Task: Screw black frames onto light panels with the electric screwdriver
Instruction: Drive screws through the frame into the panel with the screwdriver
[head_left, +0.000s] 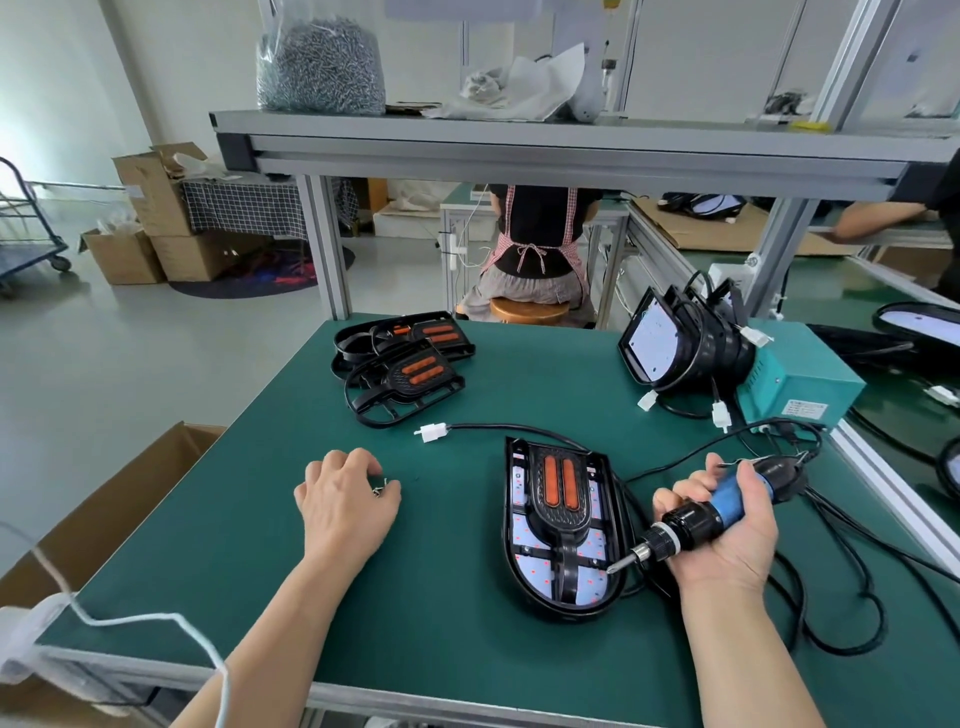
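A light panel (524, 558) lies on the green mat in front of me, with a black frame (560, 501) bearing two orange reflectors set on top of it. My right hand (727, 535) grips the blue-and-black electric screwdriver (696, 517); its bit tip touches the panel's lower right edge. My left hand (345, 501) rests on the mat to the left of the panel, fingers curled over a few small screws (381, 487). Spare black frames (402, 364) are stacked at the far left of the mat.
Several light panels (675, 348) lean against a teal power box (800, 379) at the right rear. Black cables with white connectors (432, 431) trail across the mat. An open cardboard box (104, 514) stands left of the table. A person sits on a stool beyond the table.
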